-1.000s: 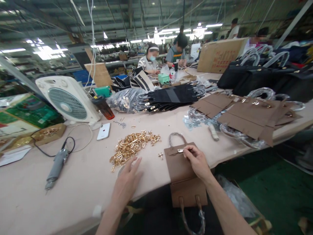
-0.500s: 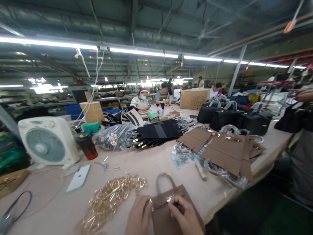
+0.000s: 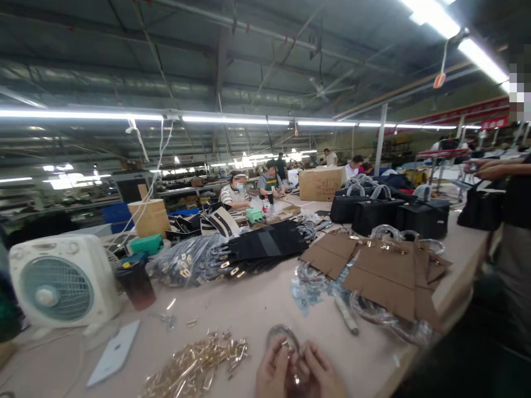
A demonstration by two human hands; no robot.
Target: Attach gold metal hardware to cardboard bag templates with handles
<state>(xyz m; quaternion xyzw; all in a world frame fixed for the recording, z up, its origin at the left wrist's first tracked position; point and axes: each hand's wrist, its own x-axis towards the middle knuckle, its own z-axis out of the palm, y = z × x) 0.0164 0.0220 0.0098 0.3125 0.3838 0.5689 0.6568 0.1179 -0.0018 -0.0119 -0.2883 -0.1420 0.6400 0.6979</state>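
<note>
Head view. Seemingly mid-job: heap of gold fittings (image 3: 194,367) lying loose on tabletop (image 3: 257,298), brown bag panels (image 3: 390,276) stacked well to the right. Left hand (image 3: 271,376) and right hand (image 3: 321,378) close together at bottom edge, fingers pinched shut on wrapped handle (image 3: 284,334), just right of heap. Bag body out of frame.

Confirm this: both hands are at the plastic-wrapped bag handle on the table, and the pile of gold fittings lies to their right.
Wrong side: in the head view the pile of gold fittings lies to the left of the hands. The left hand and right hand are both at the plastic-wrapped bag handle on the table.
</note>
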